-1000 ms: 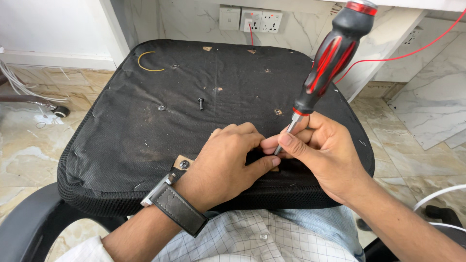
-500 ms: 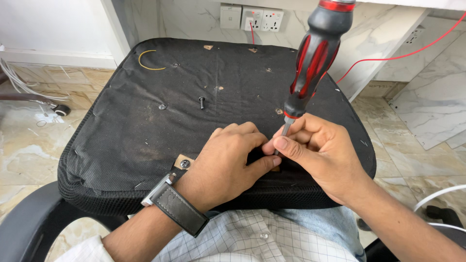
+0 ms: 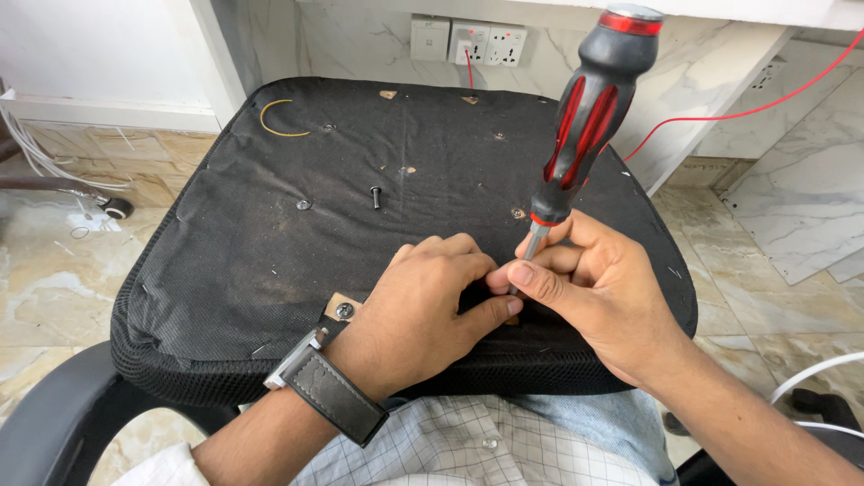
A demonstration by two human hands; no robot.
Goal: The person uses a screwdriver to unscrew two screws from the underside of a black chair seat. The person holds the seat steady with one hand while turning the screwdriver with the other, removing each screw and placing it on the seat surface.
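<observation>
Black fabric-covered seat cushion [image 3: 270, 243], turned underside up, lies across the person's lap and fills most of the view, its near edge over a white checked shirt [image 3: 468, 450]. Beyond it stand a pale marble wall [image 3: 360, 45] with a row of white wall sockets [image 3: 468, 40], and a thin red cable [image 3: 756, 103] runs off to the right.

Next in size is the long screwdriver with a black and red handle [image 3: 589, 117]; it stands nearly upright, tilted slightly right, with its steel shaft going down to the cushion near the front edge. The right hand [image 3: 594, 292] pinches that shaft low down between thumb and fingers, the handle left free above. The left hand [image 3: 418, 306] lies curled on the cushion just beside it, fingertips pressed together against the fabric at the screwdriver's tip and touching the right thumb; whether it holds anything there cannot be told. A dark grey leather watch strap [image 3: 333, 396] circles the left wrist.

Smaller still, a silver screw in a bare wooden patch [image 3: 343, 309] sits just beside the left wrist, a loose black bolt [image 3: 375, 195] stands near the cushion's middle, and a yellow rubber band [image 3: 277, 119] lies at the far left corner.
</observation>
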